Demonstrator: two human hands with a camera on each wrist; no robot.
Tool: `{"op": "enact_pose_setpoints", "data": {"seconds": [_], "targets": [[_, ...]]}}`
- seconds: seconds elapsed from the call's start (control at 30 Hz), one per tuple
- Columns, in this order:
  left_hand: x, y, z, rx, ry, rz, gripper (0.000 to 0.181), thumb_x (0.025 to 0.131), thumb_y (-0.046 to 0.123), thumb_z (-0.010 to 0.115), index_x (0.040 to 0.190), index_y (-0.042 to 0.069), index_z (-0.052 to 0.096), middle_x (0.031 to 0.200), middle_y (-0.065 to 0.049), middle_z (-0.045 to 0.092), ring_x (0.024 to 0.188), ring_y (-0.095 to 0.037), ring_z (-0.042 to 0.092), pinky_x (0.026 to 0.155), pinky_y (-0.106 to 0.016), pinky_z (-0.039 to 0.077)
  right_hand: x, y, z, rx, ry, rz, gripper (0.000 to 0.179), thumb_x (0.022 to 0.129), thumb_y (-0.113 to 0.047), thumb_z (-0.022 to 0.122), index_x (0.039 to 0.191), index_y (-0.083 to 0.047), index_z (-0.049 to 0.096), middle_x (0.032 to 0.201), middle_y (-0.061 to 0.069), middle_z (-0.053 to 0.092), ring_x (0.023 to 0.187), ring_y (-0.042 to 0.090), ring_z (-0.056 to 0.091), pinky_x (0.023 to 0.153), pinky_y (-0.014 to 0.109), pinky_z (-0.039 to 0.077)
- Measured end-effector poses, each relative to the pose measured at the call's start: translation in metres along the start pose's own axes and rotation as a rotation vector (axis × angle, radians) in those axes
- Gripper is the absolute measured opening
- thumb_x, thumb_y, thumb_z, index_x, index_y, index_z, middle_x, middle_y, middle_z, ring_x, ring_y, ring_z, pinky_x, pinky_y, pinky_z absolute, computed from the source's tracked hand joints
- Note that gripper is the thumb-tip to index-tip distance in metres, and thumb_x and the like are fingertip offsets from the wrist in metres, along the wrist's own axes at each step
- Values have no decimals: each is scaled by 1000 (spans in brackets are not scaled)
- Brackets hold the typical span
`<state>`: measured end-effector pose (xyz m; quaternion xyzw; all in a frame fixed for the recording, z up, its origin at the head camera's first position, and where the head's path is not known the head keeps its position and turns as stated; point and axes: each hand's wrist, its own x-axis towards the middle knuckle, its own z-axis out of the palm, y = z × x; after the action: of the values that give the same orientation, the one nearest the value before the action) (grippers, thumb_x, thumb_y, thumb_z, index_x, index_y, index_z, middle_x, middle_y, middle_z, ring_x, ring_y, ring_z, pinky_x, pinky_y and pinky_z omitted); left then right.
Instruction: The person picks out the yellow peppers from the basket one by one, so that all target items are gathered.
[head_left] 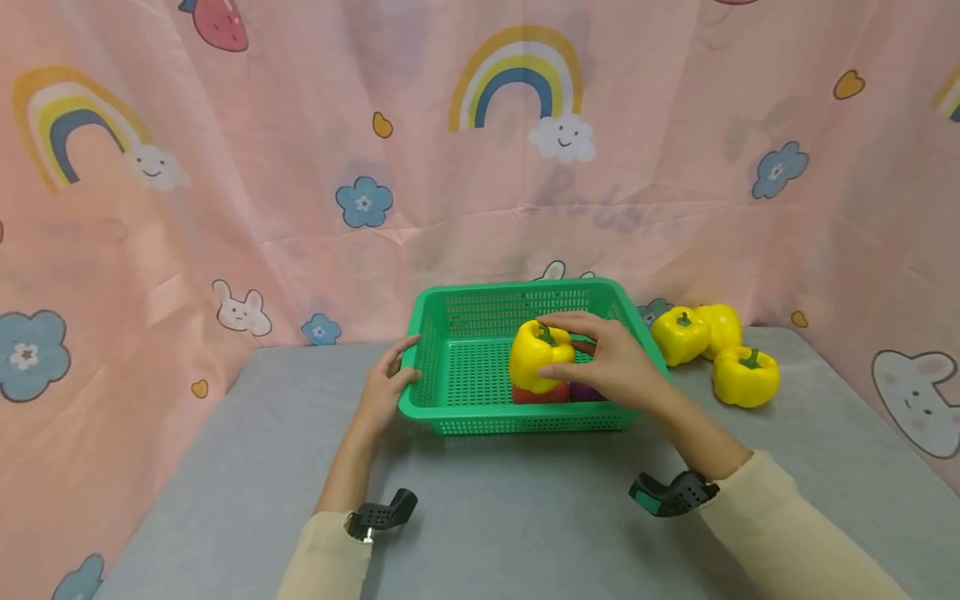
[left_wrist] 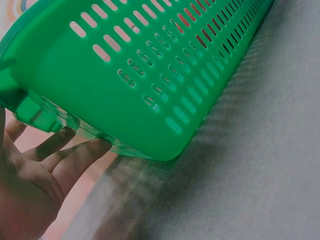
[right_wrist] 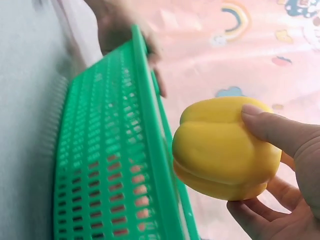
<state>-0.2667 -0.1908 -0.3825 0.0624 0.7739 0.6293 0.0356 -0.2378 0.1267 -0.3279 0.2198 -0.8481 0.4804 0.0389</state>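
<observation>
My right hand (head_left: 611, 362) holds a yellow bell pepper (head_left: 534, 358) with a green stem between thumb and fingers, over the right part of a green plastic basket (head_left: 517, 412). In the right wrist view the pepper (right_wrist: 225, 150) shows its smooth lobed side, beside the basket's rim. At the basket's left end, my left hand (head_left: 386, 387) grips the rim. Its lower fingers (left_wrist: 82, 160) lie against the outside wall in the left wrist view. Beneath the held pepper, a red item (head_left: 540, 393) and a purple item (head_left: 585, 392) lie in the basket, partly hidden.
Three more yellow bell peppers (head_left: 746, 377) stand close together on the grey tabletop (head_left: 510, 508), right of the basket. A pink patterned curtain (head_left: 300, 167) hangs behind the table. Each wrist wears a black camera mount (head_left: 386, 510).
</observation>
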Motion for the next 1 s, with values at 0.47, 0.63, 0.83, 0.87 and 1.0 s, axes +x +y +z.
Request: {"op": "enact_pose_setpoints", "data": {"seconds": [0.47,0.63,0.83,0.87,1.0], "targets": [[0,-1,0,6,-7,9,57,90,9,50,145,19,42,155,-9,31,142,-30,32,109,-53,31,-34,8,-51,-124,147,29,63,82,-25,74,140,-22,50,142,2,47,128,21,46,96,17,43],[-1,-1,0,6,-7,12,57,90,9,50,145,19,41,156,-8,30,143,-30,30,110,-54,29,-45,14,-64,-119,224,58,61,83,-24,73,139,-21,51,138,2,50,115,2,53,87,7,42],[-2,-1,0,13,-6,12,57,90,9,51,146,18,41,156,-8,29,145,-30,26,112,-56,26,-59,26,-81,-116,282,86,59,84,-21,72,140,-21,51,139,8,49,107,-11,54,79,10,48],[-2,-1,0,10,-5,14,57,90,9,51,145,18,42,155,-9,31,144,-30,28,111,-55,27,-61,28,-83,-129,298,87,60,84,-21,72,140,-22,51,140,7,49,107,-12,52,79,8,47],[-1,-1,0,2,-1,20,57,90,8,50,145,17,42,155,-10,31,144,-29,28,111,-54,28,-66,36,-92,-168,364,71,61,83,-18,73,139,-19,52,140,0,53,112,-8,49,83,3,41]]}}
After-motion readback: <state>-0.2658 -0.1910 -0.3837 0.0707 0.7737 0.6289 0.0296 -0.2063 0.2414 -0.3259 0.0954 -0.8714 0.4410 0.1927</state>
